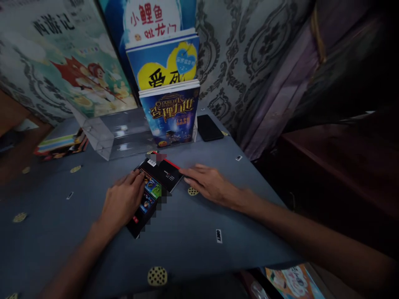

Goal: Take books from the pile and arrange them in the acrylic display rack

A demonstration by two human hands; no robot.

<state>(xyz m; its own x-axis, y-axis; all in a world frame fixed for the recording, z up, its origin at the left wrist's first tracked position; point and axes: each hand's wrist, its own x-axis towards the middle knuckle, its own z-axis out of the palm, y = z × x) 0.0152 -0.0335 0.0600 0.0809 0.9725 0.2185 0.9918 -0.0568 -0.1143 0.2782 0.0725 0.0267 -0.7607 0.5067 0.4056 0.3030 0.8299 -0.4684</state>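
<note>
A dark book or booklet (170, 176) with a red strip and a white barcode lies on the grey-blue tabletop (187, 249), with small colourful pictures on its nearer part. On its left side rests my left hand (123, 201), its fingers together over the edge. My right hand (212, 185) touches the right corner with its fingertips, fingers stretched out. Part of the booklet is pixelated. Just behind it, blue books with gold lettering (171, 116) stand upright in a clear plastic stand (102, 135).
Behind stand blue-and-yellow books (165, 62) and a large picture book (77, 62). A black phone-like slab (209, 128) lies right of the stand. At the left is a stack of books (60, 141). An orange book (294, 282) shows below the front edge.
</note>
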